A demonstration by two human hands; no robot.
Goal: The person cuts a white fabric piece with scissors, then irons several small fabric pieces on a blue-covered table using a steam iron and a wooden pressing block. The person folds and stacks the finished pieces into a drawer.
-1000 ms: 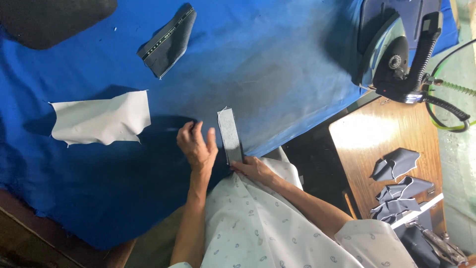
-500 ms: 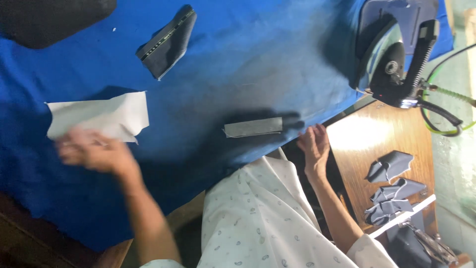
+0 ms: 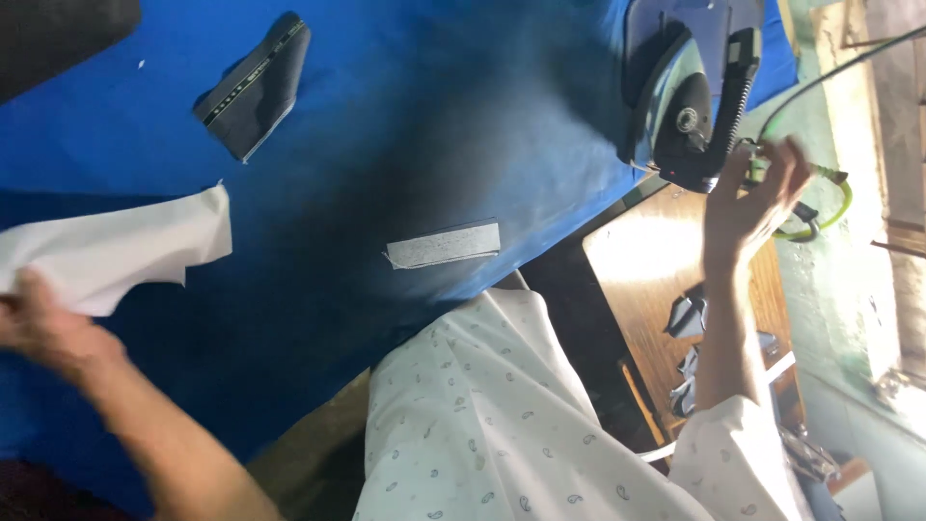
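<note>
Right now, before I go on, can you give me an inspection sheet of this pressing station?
Surface: blue padded cover over the table, darkly shaded at its middle.
Job's things: grey fabric strip lying flat near the front edge; white cloth piece at the left; steam iron standing at the right end.
Clutter: dark folded fabric piece at the upper left; grey cut pieces on the wooden side table.
Grip: left hand on the white cloth piece's edge; right hand raised at the iron's handle, fingers spread.
Cables: green hose looping behind the iron.
Surroundings: pale green wall at right.
</note>
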